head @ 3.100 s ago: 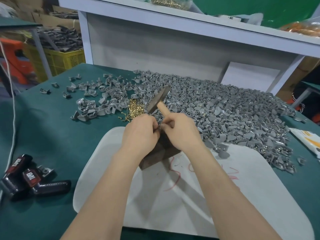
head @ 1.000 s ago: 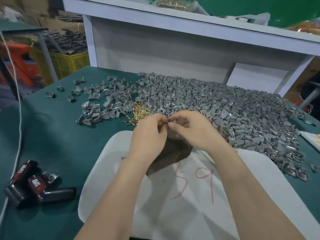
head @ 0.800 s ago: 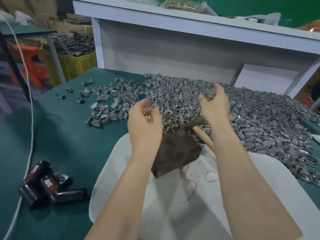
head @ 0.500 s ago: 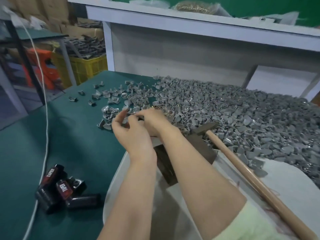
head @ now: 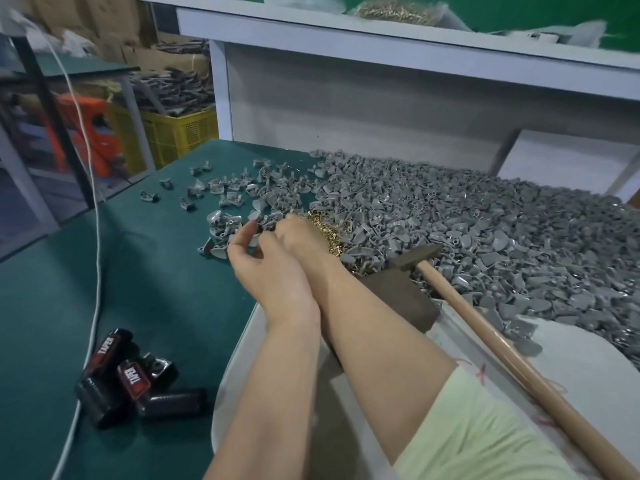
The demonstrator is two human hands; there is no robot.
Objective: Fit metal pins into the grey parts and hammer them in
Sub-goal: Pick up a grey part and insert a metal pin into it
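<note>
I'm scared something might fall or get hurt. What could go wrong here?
The hammer lies loose, its head propped on the brown block beside the right forearm; a nudge could knock it off. Both hands, left hand and right hand, work close together at the small brass pins, so pins might spill or prick a finger. The big heap of grey parts could slide onto the white board.

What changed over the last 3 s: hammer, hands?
The hammer, gripped in the right hand at the start, has been let go and lies with its head on the dark block. Both hands left the block and reached left to the small cluster of grey parts; the left hand is beside them. The black tools stayed put.
</note>
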